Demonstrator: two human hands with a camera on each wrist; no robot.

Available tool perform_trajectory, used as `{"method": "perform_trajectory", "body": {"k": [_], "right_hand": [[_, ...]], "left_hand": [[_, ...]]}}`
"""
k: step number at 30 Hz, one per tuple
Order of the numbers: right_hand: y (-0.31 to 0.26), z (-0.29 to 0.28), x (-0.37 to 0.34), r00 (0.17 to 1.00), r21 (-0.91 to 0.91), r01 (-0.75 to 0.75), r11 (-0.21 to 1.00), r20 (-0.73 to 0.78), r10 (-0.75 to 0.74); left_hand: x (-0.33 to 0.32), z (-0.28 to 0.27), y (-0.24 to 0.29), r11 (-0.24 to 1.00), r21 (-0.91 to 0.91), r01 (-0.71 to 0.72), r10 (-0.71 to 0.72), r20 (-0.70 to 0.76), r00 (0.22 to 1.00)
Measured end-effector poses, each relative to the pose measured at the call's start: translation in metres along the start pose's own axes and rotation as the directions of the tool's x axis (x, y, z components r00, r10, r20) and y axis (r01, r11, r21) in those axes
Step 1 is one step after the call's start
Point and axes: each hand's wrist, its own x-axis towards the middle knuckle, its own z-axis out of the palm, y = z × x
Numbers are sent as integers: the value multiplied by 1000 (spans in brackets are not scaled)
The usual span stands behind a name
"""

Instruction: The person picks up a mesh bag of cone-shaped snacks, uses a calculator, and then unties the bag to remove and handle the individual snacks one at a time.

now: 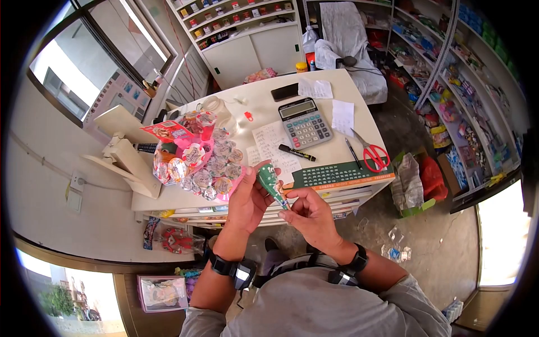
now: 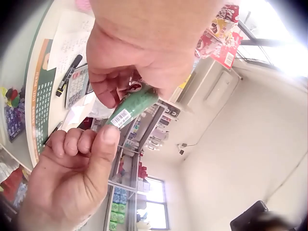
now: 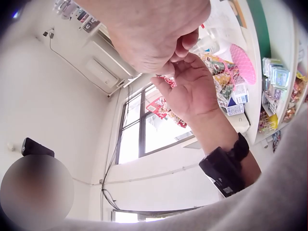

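Note:
A green cone-shaped packet with a pointed lower end is held between the two hands above the table's front edge. My left hand grips its wide upper part. The thumb and finger of my right hand pinch the narrow tip. In the left wrist view a white barcode label shows on the packet, with the left hand above and the right hand below. The right wrist view shows the right hand hiding the packet and the left hand behind it.
Beside the left hand stands a bundle of round wrapped sweets. On the table lie a calculator, a black marker, a pen, red-handled scissors, written papers and a phone. Shelves stand right.

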Motion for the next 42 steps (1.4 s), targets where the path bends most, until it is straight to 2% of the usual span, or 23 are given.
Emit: {"method": "perform_trajectory", "body": {"k": [4,10,12,16,21,25,28,34,37,40,42], "right_hand": [[2,-2,1,1000,-55,8,998,-6,-9],[-1,-5,3,999,-27,37,999,10,-36],[0,-5,4,1000,40,7,999,16,-7],[-1,-8,4,994,209,-94,973,75,80],[-1,-10,5,986,270,-152,951,112,126],[2,-13,6,975,287,-217,933,108,194],[-5,-15,9,922,441,-384,811,131,365],[-11,-23,16,863,605,-493,625,250,439],[-4,-22,16,843,485,-539,689,302,446],[-2,-20,16,845,454,-533,714,325,424],[1,-20,18,866,398,-495,773,305,397]], "left_hand": [[3,-4,-5,1000,17,-23,22,14,1000],[4,5,-3,999,-6,-44,44,16,999],[5,9,-1,998,-20,-52,52,4,999],[8,6,0,996,-77,-50,56,73,996],[12,4,-2,996,-74,-53,58,76,995],[13,5,-3,999,-30,-45,46,22,999],[13,6,-2,999,-16,-39,39,12,999],[14,1,-2,999,-30,-23,24,22,999],[15,0,-3,999,-43,-29,31,47,998],[15,1,-2,999,-41,-33,35,55,998],[15,4,-3,999,-23,-32,33,27,999]]}}
